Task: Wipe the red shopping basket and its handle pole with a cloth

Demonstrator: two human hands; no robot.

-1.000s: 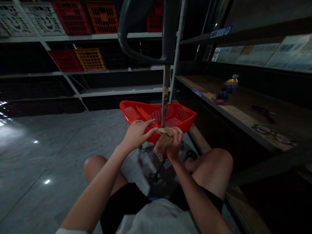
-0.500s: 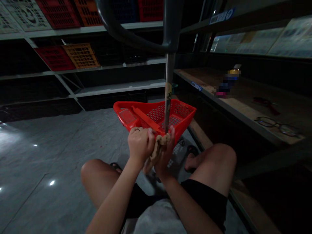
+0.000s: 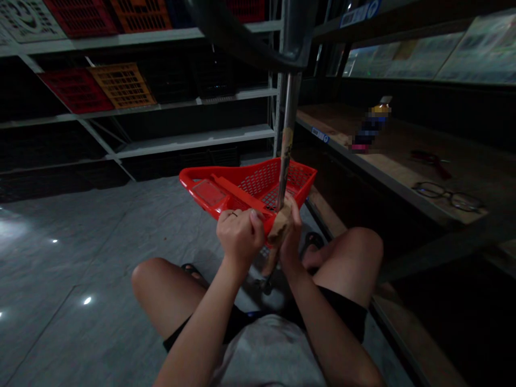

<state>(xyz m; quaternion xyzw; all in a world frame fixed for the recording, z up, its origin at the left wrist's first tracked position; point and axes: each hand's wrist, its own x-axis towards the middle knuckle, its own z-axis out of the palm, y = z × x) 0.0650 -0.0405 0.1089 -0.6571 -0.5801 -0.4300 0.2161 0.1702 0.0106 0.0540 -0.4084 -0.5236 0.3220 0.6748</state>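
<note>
A red plastic basket (image 3: pixel 201 191) with perforated sides is in front of me, fixed by a metal pole (image 3: pixel 285 140) that runs up to a dark grey looped handle (image 3: pixel 258 51). My left hand (image 3: pixel 238 234) is closed on the basket's near rim. Just right of it, my right hand (image 3: pixel 293 228) grips a crumpled tan cloth (image 3: pixel 279 223), pressed against the pole's lower part by the basket. A loose end of the cloth hangs below. The fingers of my right hand are partly hidden behind the cloth and pole.
At right, a wooden shelf (image 3: pixel 338 126) bears a blurred-out bottle (image 3: pixel 371 126), eyeglasses (image 3: pixel 447 196) and a small dark red item (image 3: pixel 431 161). Racks at the back hold a yellow crate (image 3: pixel 121 86) and a red crate (image 3: pixel 76 88). My knees flank the pole.
My right hand and the cloth have shifted right, away from my left hand, around the pole's lower part. The pole and handle appear further right; my left hand stays on the rim.
</note>
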